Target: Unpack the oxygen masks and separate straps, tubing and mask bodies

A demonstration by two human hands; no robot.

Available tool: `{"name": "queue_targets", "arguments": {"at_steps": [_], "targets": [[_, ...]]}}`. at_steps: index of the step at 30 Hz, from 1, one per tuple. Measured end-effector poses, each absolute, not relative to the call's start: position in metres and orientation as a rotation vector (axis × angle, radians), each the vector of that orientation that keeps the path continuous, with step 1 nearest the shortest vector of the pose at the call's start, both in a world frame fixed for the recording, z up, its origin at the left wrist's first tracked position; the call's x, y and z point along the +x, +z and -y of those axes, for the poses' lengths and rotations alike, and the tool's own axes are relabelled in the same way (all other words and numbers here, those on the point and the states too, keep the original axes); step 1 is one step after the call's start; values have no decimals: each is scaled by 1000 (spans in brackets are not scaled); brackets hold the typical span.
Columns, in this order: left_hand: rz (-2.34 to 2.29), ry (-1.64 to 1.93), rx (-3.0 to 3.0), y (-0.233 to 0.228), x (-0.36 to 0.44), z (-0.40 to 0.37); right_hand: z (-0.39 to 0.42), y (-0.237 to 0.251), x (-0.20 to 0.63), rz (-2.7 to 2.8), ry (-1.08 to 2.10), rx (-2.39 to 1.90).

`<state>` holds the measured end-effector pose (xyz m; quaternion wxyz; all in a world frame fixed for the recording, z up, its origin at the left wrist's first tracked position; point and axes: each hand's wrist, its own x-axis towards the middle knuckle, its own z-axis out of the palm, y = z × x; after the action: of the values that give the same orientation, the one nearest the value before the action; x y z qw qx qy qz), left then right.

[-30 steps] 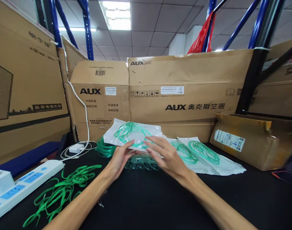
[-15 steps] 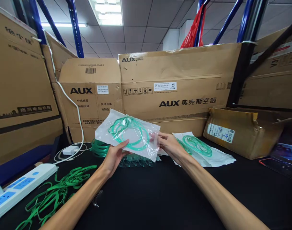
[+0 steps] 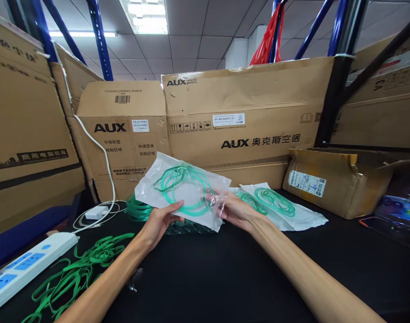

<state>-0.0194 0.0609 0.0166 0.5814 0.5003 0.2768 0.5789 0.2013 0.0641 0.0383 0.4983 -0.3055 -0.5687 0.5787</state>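
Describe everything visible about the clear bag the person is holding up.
The clear plastic bag is a flat, glossy, crinkled pouch with a white backing, holding coiled green tubing. It is lifted off the black table, tilted with its left corner raised. The left hand grips its lower edge; the right hand pinches its right end.

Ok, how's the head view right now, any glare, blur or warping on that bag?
Head view: sharp, evenly lit by the ceiling light; mild sheen on the clear bag in both hands; wide-angle bending at the edges, where the boxes lean.
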Motion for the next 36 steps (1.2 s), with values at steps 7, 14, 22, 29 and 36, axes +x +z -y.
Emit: {"name": "queue_targets", "arguments": {"at_steps": [7, 14, 22, 29, 36], "targets": [[-701, 1491, 1151, 19, -21, -68, -68, 43, 216, 1267, 1204, -850], [-884, 1608, 1093, 14, -33, -85, -66, 48, 223, 1327, 1044, -863], [-934, 1701, 1051, 15, -45, -96, -68, 56, 237, 1247, 984, -839], [-986, 1839, 931, 17, -65, -108, -69, 65, 260, 998, 857, -765], [-961, 1759, 999, 17, -61, -105, -78, 65, 280, 678, 596, -626]]}}
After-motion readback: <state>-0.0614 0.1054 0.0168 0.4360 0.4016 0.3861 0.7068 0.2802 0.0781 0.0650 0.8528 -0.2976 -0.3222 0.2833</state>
